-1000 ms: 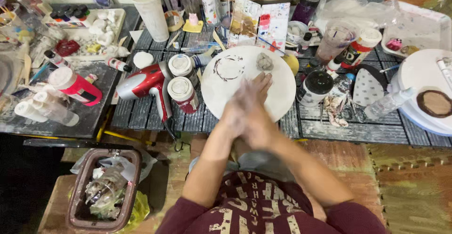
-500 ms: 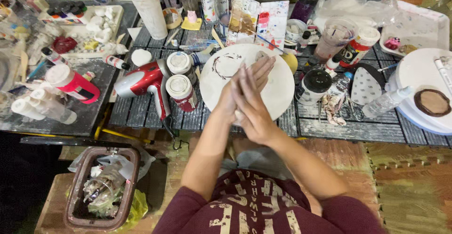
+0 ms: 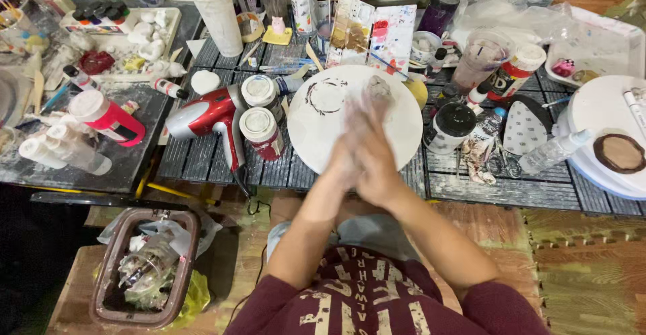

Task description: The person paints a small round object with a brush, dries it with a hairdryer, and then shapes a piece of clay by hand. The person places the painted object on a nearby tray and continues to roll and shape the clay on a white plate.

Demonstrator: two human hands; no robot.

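1. We see the bench [image 3: 471, 190], a dark slatted surface crowded with paint pots, bottles and tools.
2. A round white plate [image 3: 316, 140] lies at its middle, with a dark ring smeared on its left part.
3. Our left hand [image 3: 350, 150] and right hand [image 3: 375, 156] are pressed palm to palm over the plate's near right part. The fingers lie flat against each other, blurred; we cannot tell whether they hold anything between them.
4. A red hair dryer [image 3: 208, 116] lies just left of the plate, nozzle pointing left.
5. A brown bin [image 3: 111, 261] full of scrap stands on the floor to the lower left.
6. Two white-lidded jars [image 3: 259, 123] stand between the dryer and the plate.
7. A black-lidded jar [image 3: 451, 126] stands just right of the plate.
8. A small grey lump [image 3: 377, 87] rests on the plate beyond our fingertips.
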